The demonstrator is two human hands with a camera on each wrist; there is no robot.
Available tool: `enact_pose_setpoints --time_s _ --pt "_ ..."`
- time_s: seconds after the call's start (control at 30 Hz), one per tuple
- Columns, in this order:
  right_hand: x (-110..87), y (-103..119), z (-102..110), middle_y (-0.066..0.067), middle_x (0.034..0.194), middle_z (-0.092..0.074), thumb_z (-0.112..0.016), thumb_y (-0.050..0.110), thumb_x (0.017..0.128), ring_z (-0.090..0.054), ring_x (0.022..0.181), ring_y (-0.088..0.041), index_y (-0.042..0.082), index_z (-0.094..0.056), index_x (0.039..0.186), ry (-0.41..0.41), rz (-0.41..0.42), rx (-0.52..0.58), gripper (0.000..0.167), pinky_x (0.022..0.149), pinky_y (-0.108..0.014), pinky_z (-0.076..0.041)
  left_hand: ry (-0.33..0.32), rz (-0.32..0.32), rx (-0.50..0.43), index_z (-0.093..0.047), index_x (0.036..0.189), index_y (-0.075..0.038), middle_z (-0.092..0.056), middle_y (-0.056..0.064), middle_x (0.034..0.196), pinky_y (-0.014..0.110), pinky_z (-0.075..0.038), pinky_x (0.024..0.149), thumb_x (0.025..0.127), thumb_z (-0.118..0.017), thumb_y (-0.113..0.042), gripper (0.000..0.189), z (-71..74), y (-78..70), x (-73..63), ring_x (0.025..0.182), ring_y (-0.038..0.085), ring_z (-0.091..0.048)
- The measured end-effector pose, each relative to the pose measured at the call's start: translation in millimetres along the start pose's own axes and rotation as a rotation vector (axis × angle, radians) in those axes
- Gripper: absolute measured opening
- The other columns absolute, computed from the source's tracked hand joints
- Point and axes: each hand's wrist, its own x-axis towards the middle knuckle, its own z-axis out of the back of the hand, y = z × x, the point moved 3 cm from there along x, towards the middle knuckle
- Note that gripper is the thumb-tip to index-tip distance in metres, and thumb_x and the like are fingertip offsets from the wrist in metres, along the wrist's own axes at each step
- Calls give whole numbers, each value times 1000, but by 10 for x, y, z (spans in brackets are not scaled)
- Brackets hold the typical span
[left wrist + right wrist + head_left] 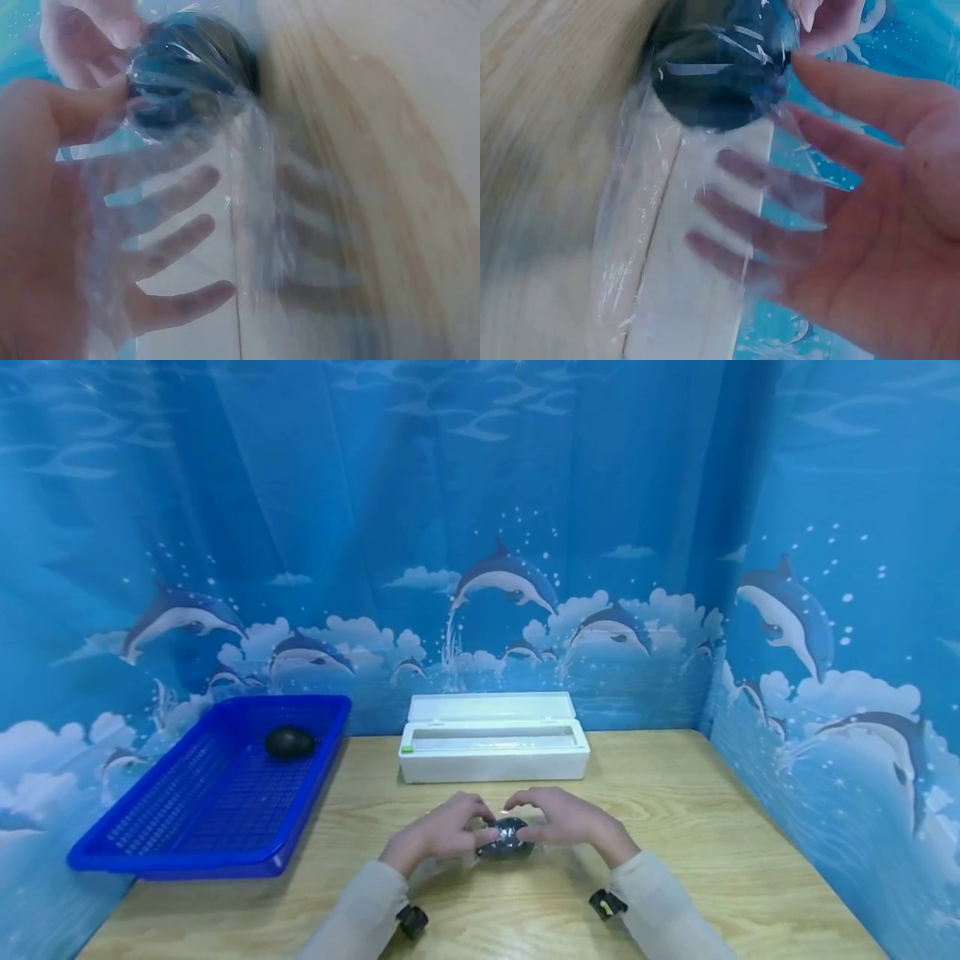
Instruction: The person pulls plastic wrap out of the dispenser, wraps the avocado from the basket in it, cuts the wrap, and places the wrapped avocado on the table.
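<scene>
Dark, shiny, rounded thing (507,851) wrapped in clear plastic film (255,225) is between both hands, in front of the long white open-lidded box (495,767). Left hand (448,828) and right hand (567,821) each have a thumb against it, other fingers spread pretty wide; can't tell if either's actually pinching.

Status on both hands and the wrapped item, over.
Left hand and right hand flanking, thumbs at wrapped dark object. Loose clear film across fingers. Open white box just beyond.
</scene>
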Motion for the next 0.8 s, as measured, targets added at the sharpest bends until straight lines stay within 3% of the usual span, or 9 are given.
enact_pose_setpoints --time_s 0.2,0.33,0.47,0.67,0.8 --pt "-9 93 -45 -9 125 -71 -85 21 83 -68 114 -27 14 -65 132 19 25 -20 53 99 -49 -58 0 26 -45 -72 126 -15 -68 3 125 52 -51 107 100 -63 -47 42 -8 -7 7 120 22 -59" --pt "-12 101 -70 -11 119 -73 -87 25 82 -69 109 -26 15 -66 127 -14 22 -26 51 95 -47 -60 -82 4 -94 -74 120 -20 -71 -1 120 51 -51 107 96 -72 -38 30 35 -6 -1 118 22 -64" --pt "-11 94 -81 -10 117 -74 -86 28 82 -69 107 -25 15 -66 124 -36 1 -10 48 95 -48 -59 -132 -46 -98 -77 112 -22 -76 -6 111 44 -56 102 92 -78 -30 21 83 -49 -16 107 15 -69" --pt "-33 58 -101 -15 117 -74 -86 26 82 -70 106 -28 14 -65 124 -30 -50 44 48 93 -51 -60 -108 -94 -77 -75 118 -18 -77 -2 114 24 -59 89 83 -86 -38 42 52 -107 -21 96 3 -69" --pt "-51 40 -113 -18 119 -73 -86 27 83 -71 107 -31 13 -63 127 -14 -59 46 51 95 -52 -60 -115 -109 -75 -75 118 -15 -78 1 114 16 -57 82 80 -88 -34 45 23 -121 -15 92 1 -68"
